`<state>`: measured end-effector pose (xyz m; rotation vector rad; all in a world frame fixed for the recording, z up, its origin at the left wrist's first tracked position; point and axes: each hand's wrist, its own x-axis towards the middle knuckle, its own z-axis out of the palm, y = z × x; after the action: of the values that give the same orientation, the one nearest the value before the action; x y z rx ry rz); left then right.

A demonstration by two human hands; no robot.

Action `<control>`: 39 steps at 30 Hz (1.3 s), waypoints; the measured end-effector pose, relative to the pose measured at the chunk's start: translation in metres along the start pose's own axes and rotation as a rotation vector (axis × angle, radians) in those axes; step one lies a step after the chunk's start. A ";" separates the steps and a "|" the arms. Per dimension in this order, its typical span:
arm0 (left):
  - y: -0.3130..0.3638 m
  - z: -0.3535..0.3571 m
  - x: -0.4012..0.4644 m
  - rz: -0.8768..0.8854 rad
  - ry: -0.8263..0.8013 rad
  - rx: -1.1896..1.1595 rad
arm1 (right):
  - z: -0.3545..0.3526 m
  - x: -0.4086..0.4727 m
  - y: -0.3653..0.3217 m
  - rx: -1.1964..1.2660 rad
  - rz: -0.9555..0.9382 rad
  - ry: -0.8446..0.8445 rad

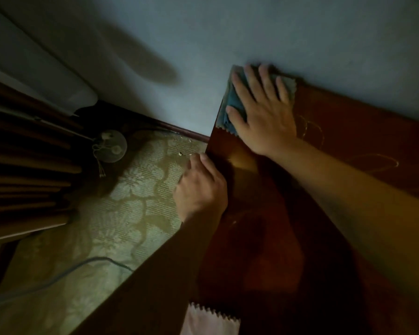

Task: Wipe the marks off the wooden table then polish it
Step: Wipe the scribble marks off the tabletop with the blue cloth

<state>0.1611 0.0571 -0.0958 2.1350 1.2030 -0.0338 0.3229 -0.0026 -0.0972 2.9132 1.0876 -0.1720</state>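
Dim wooden table, blue cloth under flat right hand, left hand gripping its edge.

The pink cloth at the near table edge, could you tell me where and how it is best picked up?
Pinch the pink cloth at its zigzag far edge, coming from above. It seems to lie flat on the table, partly cut off by the frame, so only that edge and corner offer a lip. The left hand, at the table's side edge, is nearer.
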 end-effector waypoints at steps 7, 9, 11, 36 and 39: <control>-0.003 0.000 0.001 0.004 -0.035 0.029 | 0.015 -0.092 -0.039 0.086 -0.079 0.012; -0.001 -0.001 0.001 -0.010 -0.048 0.021 | 0.008 -0.066 -0.028 0.068 -0.100 -0.019; -0.001 -0.001 0.000 0.005 -0.037 0.026 | -0.001 -0.021 -0.014 0.053 -0.068 -0.014; -0.005 0.004 0.003 0.052 0.006 0.023 | 0.003 -0.079 0.044 0.052 -0.004 -0.070; -0.005 0.005 0.001 0.062 0.014 0.028 | 0.000 -0.064 0.057 0.066 0.159 -0.048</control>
<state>0.1592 0.0570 -0.1027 2.1993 1.1502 -0.0089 0.3125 -0.0872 -0.0910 3.0192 0.8552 -0.2770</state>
